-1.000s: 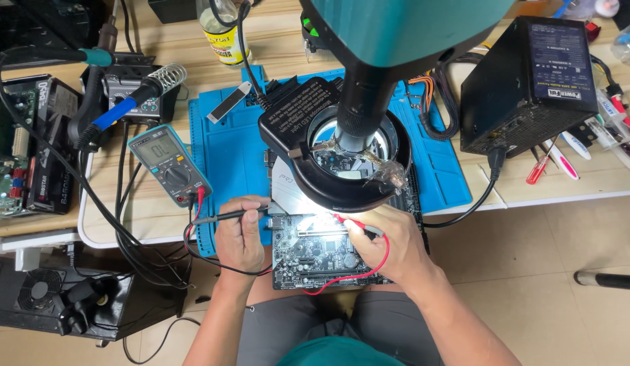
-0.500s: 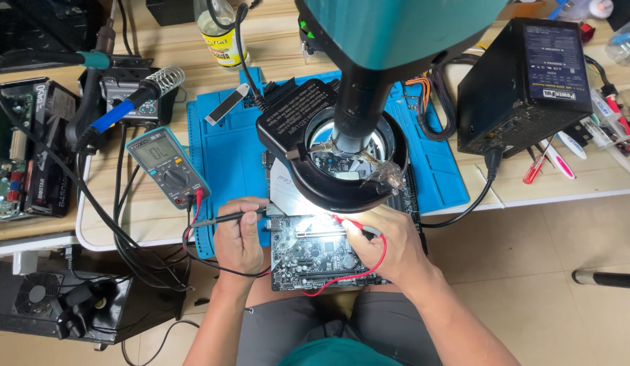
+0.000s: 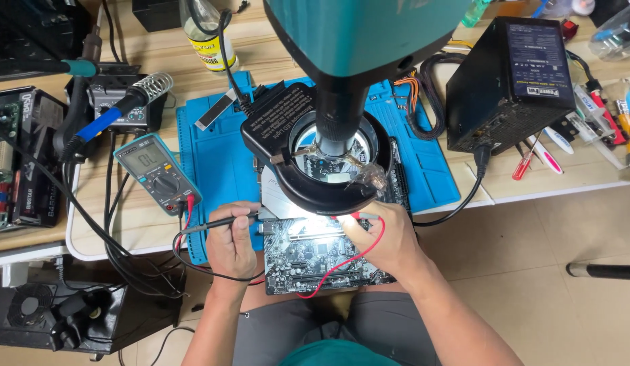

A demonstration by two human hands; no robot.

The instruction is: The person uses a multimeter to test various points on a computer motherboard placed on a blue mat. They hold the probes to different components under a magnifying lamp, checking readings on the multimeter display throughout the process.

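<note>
A dark circuit board lies at the desk's front edge, partly under a microscope's black ring light. My left hand grips a black test probe with its tip pointing right toward the board. My right hand holds a red test probe against the brightly lit part of the board. A red lead loops from it across the board. Both leads run to a teal multimeter lying left of the blue work mat.
A teal microscope head hangs over the mat. A soldering iron in its stand sits at the left, with more circuit boards beyond it. A black power supply box and several pens and tools lie right. Tangled cables hang off the front left.
Both hands keep the probes on the board with barely any shift; the view has moved slightly.
</note>
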